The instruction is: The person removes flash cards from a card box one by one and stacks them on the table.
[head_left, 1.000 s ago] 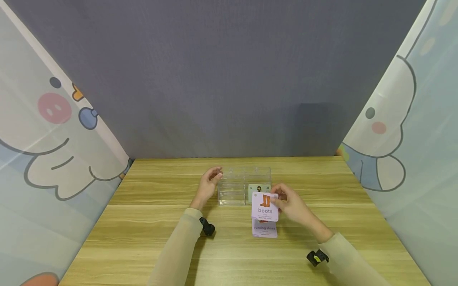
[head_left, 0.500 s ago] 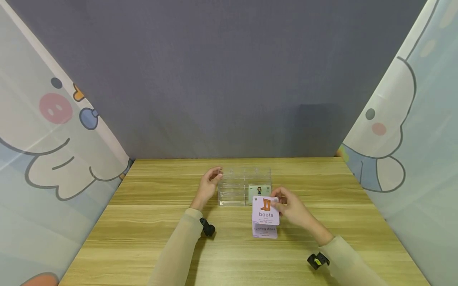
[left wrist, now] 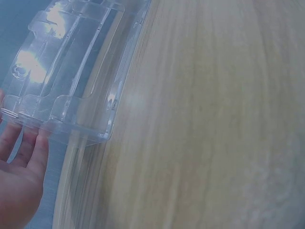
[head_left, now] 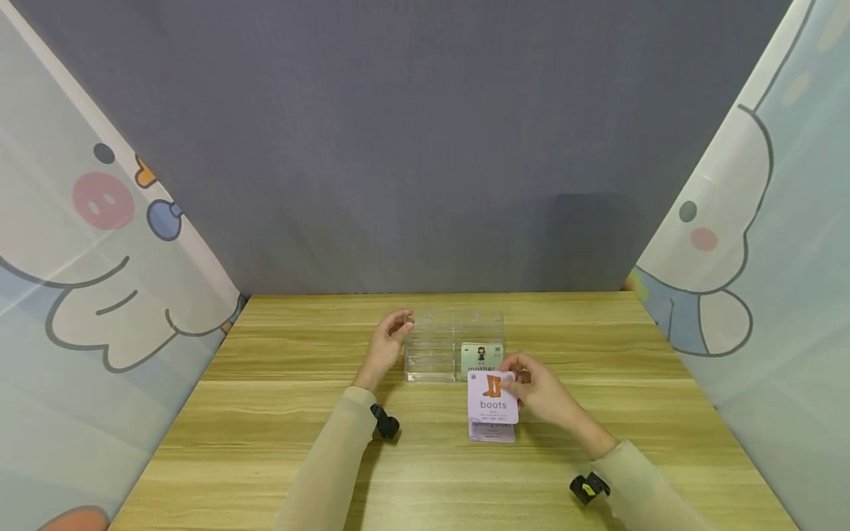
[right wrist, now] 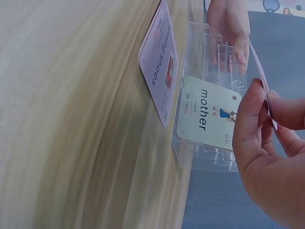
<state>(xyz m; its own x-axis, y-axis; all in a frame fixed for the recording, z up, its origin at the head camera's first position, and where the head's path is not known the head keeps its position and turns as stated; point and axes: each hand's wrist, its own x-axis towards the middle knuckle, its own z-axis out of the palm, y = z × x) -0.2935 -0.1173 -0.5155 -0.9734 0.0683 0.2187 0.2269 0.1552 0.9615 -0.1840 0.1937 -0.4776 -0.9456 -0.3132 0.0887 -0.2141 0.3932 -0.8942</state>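
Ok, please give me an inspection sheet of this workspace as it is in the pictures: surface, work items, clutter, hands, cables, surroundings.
Surface: wooden table, pale planks.
Work items: boots card held above the running shoes card, which lies flat; clear plastic card rack standing behind, with a green mother card in its front right slot.
Clutter: nothing seen.
Hands: right hand pinches the boots card; left hand rests against the rack's left end.
Cables: nothing seen; a small black camera on each wrist.
Surroundings: grey backdrop, cartoon-print curtains on both sides.
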